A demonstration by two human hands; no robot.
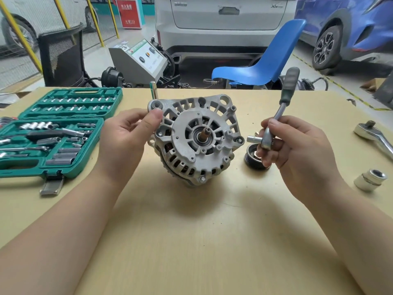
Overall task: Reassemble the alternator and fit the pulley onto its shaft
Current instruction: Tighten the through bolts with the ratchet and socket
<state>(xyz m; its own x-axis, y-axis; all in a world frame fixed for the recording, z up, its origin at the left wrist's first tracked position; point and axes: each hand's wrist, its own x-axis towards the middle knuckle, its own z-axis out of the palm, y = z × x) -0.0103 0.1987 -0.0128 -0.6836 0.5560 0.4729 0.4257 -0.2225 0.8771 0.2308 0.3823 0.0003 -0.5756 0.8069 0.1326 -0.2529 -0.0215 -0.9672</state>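
The grey alternator (194, 139) stands tilted on the wooden table (191, 241), its bare shaft (205, 133) pointing toward me. My left hand (129, 135) grips its upper left mounting ear with thumb and fingers. My right hand (295, 150) holds a small ratchet (278, 116) near its head, dark handle up, with a socket (253, 139) aimed at a bolt on the housing's right edge. The black ribbed pulley (253, 159) lies on the table just right of the alternator, partly hidden by my right fingers.
An open green socket case (53, 133) fills the left of the table. A large chrome ratchet (376, 139) and a big socket (370, 179) lie at the right. A metal rod (153, 90) stands behind the alternator. A blue chair (265, 60) and parked cars are beyond the table.
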